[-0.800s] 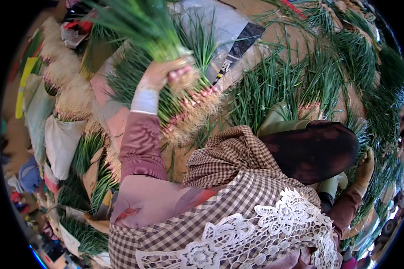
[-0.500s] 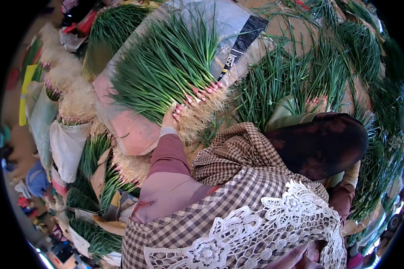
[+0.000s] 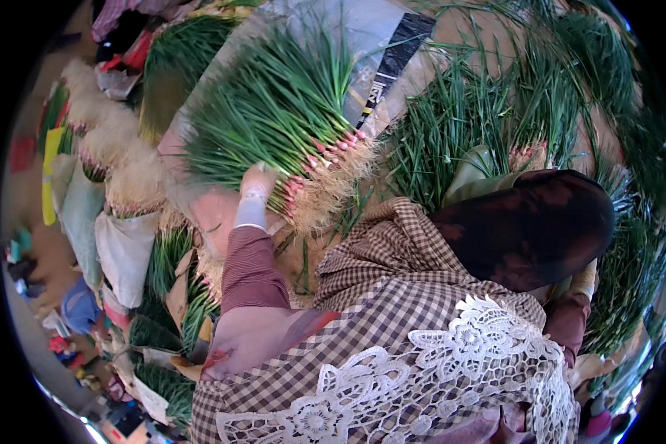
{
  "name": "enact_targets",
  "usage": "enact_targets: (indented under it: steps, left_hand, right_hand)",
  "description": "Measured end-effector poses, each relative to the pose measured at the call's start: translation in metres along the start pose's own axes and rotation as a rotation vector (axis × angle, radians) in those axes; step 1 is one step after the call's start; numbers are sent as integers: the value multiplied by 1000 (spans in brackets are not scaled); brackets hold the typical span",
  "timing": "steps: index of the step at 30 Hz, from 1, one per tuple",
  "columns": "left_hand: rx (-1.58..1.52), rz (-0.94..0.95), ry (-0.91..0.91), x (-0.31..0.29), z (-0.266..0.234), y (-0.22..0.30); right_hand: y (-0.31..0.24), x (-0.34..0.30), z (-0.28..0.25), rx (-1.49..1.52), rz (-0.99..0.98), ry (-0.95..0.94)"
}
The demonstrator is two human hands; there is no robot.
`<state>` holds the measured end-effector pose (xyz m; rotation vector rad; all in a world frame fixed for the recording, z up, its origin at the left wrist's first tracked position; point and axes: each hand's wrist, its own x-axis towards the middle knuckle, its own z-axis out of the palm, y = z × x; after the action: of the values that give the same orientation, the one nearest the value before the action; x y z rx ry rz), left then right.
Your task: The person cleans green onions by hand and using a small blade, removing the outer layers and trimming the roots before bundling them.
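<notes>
A wide, fanned bundle of spring onions (image 3: 274,111) lies on a flattened plastic sack (image 3: 218,222), green leaves pointing up and left, pink bulbs and tan roots (image 3: 325,189) toward me. At the bundle's lower left edge is my left hand (image 3: 257,182), pale as if gloved, its fingers curled over the stems just above the bulbs. The fingertips are partly hidden among the stems. My right hand (image 3: 586,280) is at the right beside my bent knee; only its pale wrist area shows, and the leg hides its fingers.
Loose spring onions (image 3: 451,118) spread over the ground to the right, around my green boot (image 3: 472,172). Upright bundles wrapped in pale sacking (image 3: 129,255) stand at the left. Another green bunch (image 3: 189,55) lies beyond the sack. My bent leg (image 3: 525,229) takes up the right middle.
My left hand has shifted left and slightly up, from the bulbs onto the stems at the bundle's edge. The bundle stays nearly in place. My right hand remains behind the knee.
</notes>
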<state>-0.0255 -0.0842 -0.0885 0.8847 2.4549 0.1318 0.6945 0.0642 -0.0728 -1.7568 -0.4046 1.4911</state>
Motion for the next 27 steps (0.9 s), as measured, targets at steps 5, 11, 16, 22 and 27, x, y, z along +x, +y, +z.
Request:
enact_targets:
  steps: [5, 11, 16, 22, 27]
  left_hand:
    - [-816, 118, -110, 36, 22, 81]
    - [-722, 358, -382, 35, 34, 209]
    - [-556, 615, -578, 6, 54, 334]
    - [-256, 943, -788, -8, 146, 414]
    - [276, 1575, -599, -28, 223, 437]
  right_hand:
    - [7, -1, 28, -77, 18, -54]
    - [-14, 3, 52, -416, 24, 3]
    - [17, 76, 22, -828, -298, -219]
    - [-21, 91, 170, -899, -274, 221]
    - [11, 125, 222, -1332, -273, 335]
